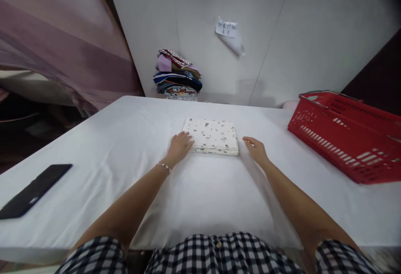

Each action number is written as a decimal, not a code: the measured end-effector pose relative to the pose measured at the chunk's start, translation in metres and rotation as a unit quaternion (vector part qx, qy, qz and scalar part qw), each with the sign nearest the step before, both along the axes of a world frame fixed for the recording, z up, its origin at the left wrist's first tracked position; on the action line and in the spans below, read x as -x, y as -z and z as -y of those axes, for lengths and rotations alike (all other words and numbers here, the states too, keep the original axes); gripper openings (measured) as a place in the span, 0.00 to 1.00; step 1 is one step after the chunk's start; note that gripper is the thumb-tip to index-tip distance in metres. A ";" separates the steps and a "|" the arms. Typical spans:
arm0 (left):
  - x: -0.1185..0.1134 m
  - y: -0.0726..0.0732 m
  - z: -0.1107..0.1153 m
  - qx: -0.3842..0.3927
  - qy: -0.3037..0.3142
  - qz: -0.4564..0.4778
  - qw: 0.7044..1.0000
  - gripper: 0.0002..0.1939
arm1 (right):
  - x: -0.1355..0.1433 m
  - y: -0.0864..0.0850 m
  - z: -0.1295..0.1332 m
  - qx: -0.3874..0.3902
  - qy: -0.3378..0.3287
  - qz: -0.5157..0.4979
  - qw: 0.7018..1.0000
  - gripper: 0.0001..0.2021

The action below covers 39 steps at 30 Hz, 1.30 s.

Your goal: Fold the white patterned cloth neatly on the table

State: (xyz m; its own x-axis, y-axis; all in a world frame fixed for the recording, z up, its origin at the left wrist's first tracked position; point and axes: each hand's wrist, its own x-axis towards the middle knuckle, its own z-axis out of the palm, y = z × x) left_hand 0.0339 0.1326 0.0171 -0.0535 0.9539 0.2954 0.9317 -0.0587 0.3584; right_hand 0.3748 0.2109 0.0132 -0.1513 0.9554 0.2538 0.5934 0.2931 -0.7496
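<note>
A neatly folded white cloth (213,134) with a small scattered print lies flat on the white-covered table in front of me. My left hand (179,145) rests at the cloth's left edge, its fingers stretched out and the fingertips touching the near left corner. To the right of the cloth, a short gap away, my right hand (256,148) hovers with its fingers extended and loosely together. Nothing shows in the right hand. Several folded layers are visible along the cloth's near edge.
A red plastic basket (344,134) stands on the table (109,140) at the right. A black flat object (36,188) lies at the left. Behind the far edge rises a stack of folded fabrics (178,75) against the wall. A paper note (227,29) hangs above.
</note>
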 end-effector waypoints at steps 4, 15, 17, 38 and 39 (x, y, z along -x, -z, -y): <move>-0.037 -0.008 -0.002 -0.061 0.082 0.004 0.995 0.15 | -0.009 0.001 0.003 0.059 0.025 -0.092 0.994 0.12; -0.155 -0.013 -0.038 0.009 0.162 -0.005 0.987 0.11 | 0.019 0.010 0.013 0.160 0.041 -0.101 0.981 0.12; -0.160 -0.011 -0.043 0.033 0.150 0.004 0.988 0.12 | 0.021 0.009 0.014 0.161 0.040 -0.091 0.982 0.12; -0.171 -0.009 -0.044 -0.019 0.093 0.085 0.992 0.11 | 0.030 0.014 0.018 0.188 0.015 -0.220 0.957 0.08; -0.171 -0.008 -0.043 -0.025 0.101 0.083 0.991 0.10 | 0.030 0.015 0.017 0.192 0.013 -0.233 0.953 0.08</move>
